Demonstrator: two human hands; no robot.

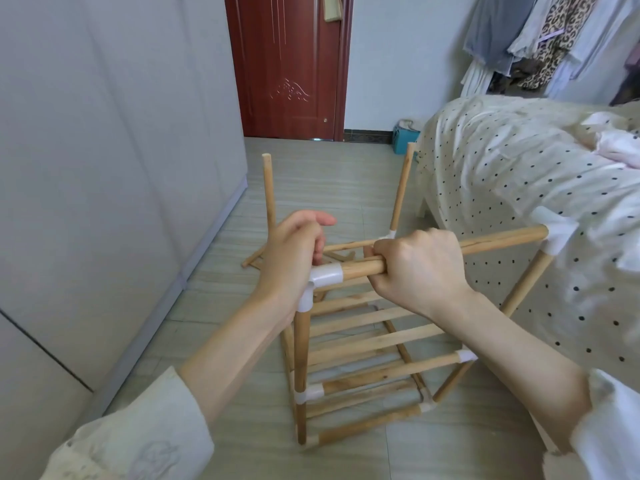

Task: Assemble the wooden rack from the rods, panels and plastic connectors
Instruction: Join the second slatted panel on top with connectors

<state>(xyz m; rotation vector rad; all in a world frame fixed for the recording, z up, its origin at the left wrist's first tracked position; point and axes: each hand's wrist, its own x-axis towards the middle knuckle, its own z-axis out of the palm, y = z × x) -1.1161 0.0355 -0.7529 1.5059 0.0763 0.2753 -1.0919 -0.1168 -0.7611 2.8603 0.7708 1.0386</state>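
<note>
At frame centre we find the right hand [417, 271] gripping a stiff, light rod [360, 266]. The left hand [294, 251] apparently curls behind the white connector [323, 276]; hold there.

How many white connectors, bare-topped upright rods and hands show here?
white connectors: 7
bare-topped upright rods: 2
hands: 2
Total: 11

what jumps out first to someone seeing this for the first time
Two hands at centre: the right hand grips a horizontal wooden rod, the left hand holds by the white plastic connector at its end. Below stands the half-built wooden rack on the floor, with a polka-dot bedspread at right.
</note>
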